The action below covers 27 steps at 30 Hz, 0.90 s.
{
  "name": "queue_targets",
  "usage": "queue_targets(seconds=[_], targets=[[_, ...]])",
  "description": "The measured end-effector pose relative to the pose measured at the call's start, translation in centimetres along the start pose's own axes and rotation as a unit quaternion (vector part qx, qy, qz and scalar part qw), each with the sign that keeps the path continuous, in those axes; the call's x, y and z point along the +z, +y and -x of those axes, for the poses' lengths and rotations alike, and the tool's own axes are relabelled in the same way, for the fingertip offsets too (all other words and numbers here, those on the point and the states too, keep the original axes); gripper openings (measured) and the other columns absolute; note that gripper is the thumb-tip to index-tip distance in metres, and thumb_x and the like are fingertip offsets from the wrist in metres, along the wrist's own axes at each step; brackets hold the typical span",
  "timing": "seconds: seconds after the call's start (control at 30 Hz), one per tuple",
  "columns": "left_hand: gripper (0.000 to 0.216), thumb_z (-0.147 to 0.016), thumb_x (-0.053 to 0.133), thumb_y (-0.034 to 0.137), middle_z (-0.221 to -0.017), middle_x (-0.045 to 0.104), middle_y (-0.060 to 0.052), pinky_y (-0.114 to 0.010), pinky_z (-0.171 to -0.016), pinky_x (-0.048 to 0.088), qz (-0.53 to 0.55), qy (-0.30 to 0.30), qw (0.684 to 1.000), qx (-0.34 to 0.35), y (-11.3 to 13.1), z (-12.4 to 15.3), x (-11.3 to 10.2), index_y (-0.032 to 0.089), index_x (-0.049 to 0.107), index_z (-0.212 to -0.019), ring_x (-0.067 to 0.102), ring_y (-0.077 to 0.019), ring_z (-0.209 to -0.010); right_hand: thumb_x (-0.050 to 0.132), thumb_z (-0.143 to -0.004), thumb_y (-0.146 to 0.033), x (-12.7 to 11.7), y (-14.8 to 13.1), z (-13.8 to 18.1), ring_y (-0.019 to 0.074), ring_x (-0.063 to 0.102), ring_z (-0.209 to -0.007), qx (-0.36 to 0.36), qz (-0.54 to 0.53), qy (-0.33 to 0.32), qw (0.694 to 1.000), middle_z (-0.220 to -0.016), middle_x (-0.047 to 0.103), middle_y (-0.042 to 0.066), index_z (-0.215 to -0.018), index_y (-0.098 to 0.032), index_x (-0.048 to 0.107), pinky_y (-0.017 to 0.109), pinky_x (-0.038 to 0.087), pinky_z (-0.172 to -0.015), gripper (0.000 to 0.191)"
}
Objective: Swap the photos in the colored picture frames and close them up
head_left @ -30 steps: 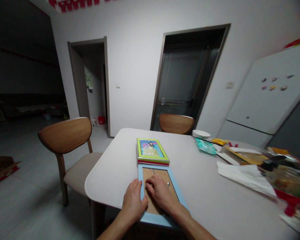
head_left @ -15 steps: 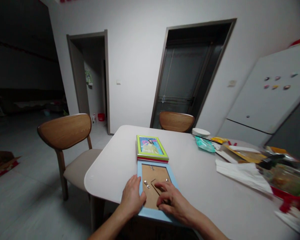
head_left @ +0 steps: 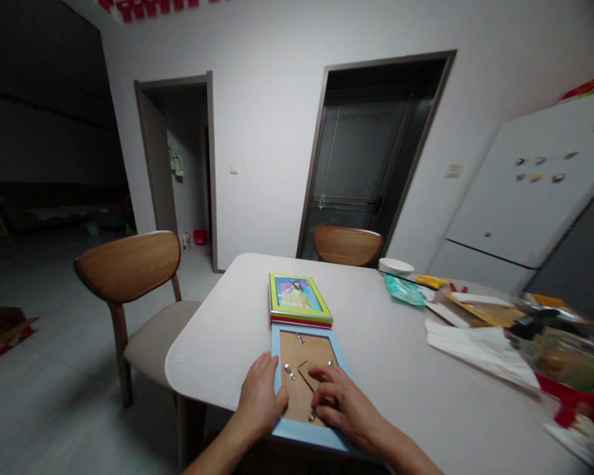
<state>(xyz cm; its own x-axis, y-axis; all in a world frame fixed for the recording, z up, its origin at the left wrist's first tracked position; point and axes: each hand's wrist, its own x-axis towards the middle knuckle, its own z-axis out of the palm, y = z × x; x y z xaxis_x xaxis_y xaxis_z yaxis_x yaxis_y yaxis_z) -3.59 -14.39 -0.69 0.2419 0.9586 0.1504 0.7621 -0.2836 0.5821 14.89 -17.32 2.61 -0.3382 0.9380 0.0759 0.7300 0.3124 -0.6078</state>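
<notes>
A light blue picture frame point(head_left: 347, 361) lies face down at the table's near edge, its brown backing board point(head_left: 292, 346) showing. Metal clips sit around the board, and a thin bent wire stand lies at its middle. My left hand point(head_left: 261, 394) grips the frame's left edge, thumb over the top and fingers along the outside. Over the right side of the board, my right hand point(head_left: 344, 399) has loosely bent, parted fingers beside the lower clip point(head_left: 311, 416); I see nothing held in it. A green picture frame point(head_left: 297, 297) with a figure in a pale dress lies face up on a red one, just beyond.
The white table point(head_left: 376, 343) carries a white bowl point(head_left: 396, 266), a teal packet point(head_left: 404, 290), white paper point(head_left: 480, 349) and mixed clutter along its right. Wooden chairs stand at the left point(head_left: 129, 267) and far side point(head_left: 347, 245). A white fridge point(head_left: 525, 204) stands back right.
My right hand has shifted slightly, uncovering the lower clip beside its fingers. My left hand stays on the frame's edge. The camera view has tilted up a little.
</notes>
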Motion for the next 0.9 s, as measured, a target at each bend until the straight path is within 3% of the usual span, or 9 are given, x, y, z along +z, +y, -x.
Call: queue_targets(seconds=[0.17,0.33,0.57,0.7,0.9], targets=[[0.055,-0.066,0.044,0.024,-0.126,0.041,-0.009,-0.029,-0.100,0.021,0.000,-0.001,1.000,0.001,-0.3,0.0,0.2,0.010,0.042,-0.119,0.031,-0.0204,-0.118,0.051,-0.065,-0.029,0.1,0.5,-0.1,0.0206,0.044,-0.105,0.071,0.063,0.069,0.993,-0.114,0.048,0.010,-0.102,-0.018,0.056,0.031,0.031,-0.091,0.039],[0.055,-0.067,0.043,0.025,-0.127,0.039,-0.010,-0.028,-0.101,0.020,-0.001,0.004,1.000,0.006,-0.5,0.0,0.3,0.008,0.041,-0.120,0.030,-0.0203,-0.119,0.047,-0.064,-0.024,0.8,0.5,-0.7,0.0196,0.050,-0.089,0.068,0.132,0.097,0.984,-0.091,0.058,0.007,-0.097,-0.020,0.058,0.028,0.037,-0.079,0.035],[0.056,-0.070,0.045,0.033,-0.126,0.039,-0.013,-0.030,-0.098,0.024,0.052,0.009,0.999,0.003,0.5,0.0,-0.7,0.006,0.040,-0.119,0.033,-0.0218,-0.116,0.046,-0.059,-0.021,-0.2,-0.4,-1.3,0.0203,0.051,-0.088,0.099,0.135,0.093,0.982,-0.091,0.060,0.008,-0.092,-0.018,0.061,0.027,0.037,-0.079,0.037],[0.048,-0.069,0.048,0.030,-0.109,0.053,-0.009,-0.028,-0.091,0.032,0.133,0.050,0.990,0.019,0.9,-0.4,-1.2,0.011,0.045,-0.113,0.044,-0.0196,-0.102,0.047,-0.059,-0.023,-0.3,-0.9,-1.6,0.0205,0.052,-0.088,0.102,0.127,0.100,0.982,-0.091,0.061,0.008,-0.092,-0.019,0.061,0.028,0.038,-0.077,0.036],[0.041,-0.072,0.046,0.025,-0.091,0.057,-0.007,-0.025,-0.072,0.042,0.253,0.057,0.965,-0.035,-0.2,-1.3,-0.8,0.010,0.044,-0.110,0.053,-0.0155,-0.077,0.048,-0.056,-0.021,-0.8,-2.3,-1.8,0.0195,0.056,-0.082,0.108,0.099,0.076,0.986,-0.088,0.063,0.007,-0.090,-0.020,0.062,0.025,0.039,-0.072,0.036]])
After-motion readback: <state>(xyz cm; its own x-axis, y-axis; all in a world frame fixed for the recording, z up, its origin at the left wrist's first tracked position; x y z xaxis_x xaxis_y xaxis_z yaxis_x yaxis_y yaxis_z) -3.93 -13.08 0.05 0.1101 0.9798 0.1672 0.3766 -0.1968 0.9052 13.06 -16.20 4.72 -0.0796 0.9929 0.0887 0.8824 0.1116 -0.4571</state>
